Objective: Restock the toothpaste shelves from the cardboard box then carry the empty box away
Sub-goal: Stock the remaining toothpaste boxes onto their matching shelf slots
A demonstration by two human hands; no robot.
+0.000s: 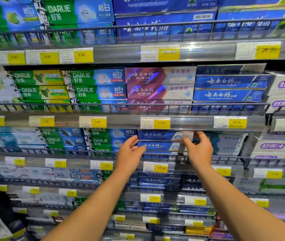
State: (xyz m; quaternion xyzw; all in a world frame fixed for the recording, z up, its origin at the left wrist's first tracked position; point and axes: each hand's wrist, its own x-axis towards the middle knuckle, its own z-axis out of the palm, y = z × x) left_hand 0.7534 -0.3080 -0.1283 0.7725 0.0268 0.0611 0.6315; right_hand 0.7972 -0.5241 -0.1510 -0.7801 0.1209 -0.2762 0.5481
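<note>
**Both hands at the blue toothpaste stack, third shelf down**

Two bare forearms reach up from the bottom edge toward the shelving. At their ends, the left hand (129, 151) sits at the left end of a stack of blue toothpaste boxes (157, 135), its fingers loosely spread and lightly curved, the thumb lying against the end of the lower box; whether it truly grips is hard to tell. On the other side, the right hand (199, 148) has its fingers curled round the right end of the upper box, thumb in front, holding it.

That stack lies on the shelf below the 17.00 price tag (155, 122) and above the 15.00 price tag (155, 166), behind a dark wire shelf rail (68, 151). Just to its left sit green and blue Darlie boxes (106, 138). One shelf up, red-purple toothpaste boxes (159, 82) stand between more Darlie stock and a column of deep blue boxes (228, 88). White boxes with purple lettering (284, 87) fill the far right. Yellow price labels run along every shelf edge. No cardboard box shows in this view.
</note>
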